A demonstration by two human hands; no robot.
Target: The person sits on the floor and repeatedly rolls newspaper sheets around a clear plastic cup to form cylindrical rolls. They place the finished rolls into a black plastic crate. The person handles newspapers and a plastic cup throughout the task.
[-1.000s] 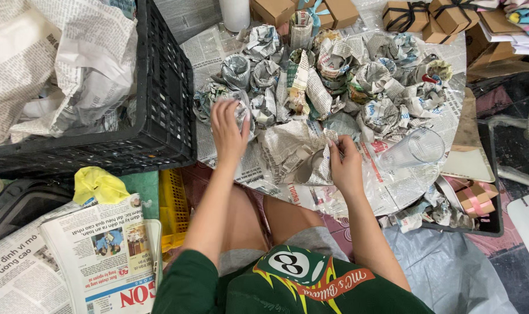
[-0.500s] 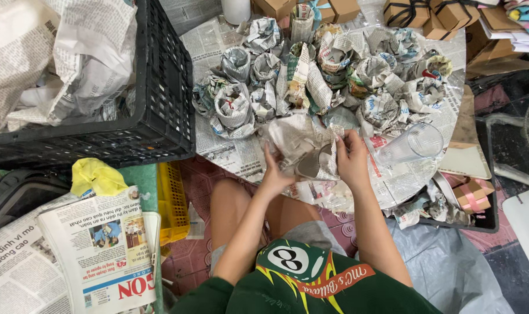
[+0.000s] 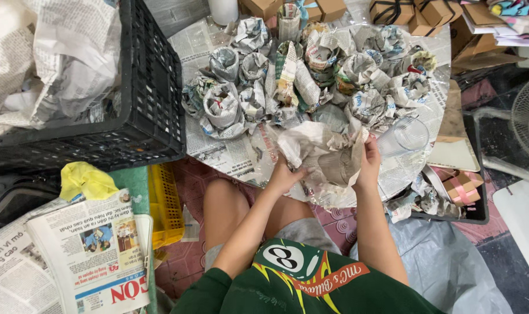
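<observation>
Both sets of fingers are now closed on one crumpled sheet of newspaper (image 3: 325,152) in the centre of the frame: the left hand (image 3: 284,177) grips its lower left edge from beneath, and the right hand (image 3: 370,163) pinches its right edge, the thumb lying over the paper. A second ago the left hand reached further up and to the left, touching a finished paper-wrapped bundle (image 3: 221,107) in the cluster; half a second ago it had drawn back to the sheet, and now it holds that sheet together with the right hand. Judging by this, the hands have turned from the finished pieces to folding the paper around something inside it; what the sheet encloses cannot be seen. Just right of the right hand a clear drinking glass (image 3: 402,136) lies on its side, bare and apart from the fingers. Above the hands, many wrapped bundles (image 3: 334,64) crowd a low tabletop (image 3: 218,154) covered with spread newspaper. A black plastic crate (image 3: 151,93) of crumpled paper fills the upper left, a stack of flat newspapers (image 3: 72,256) lies at lower left beside a yellow cloth (image 3: 85,180), and small cardboard boxes (image 3: 427,14) sit along the top right.
</observation>
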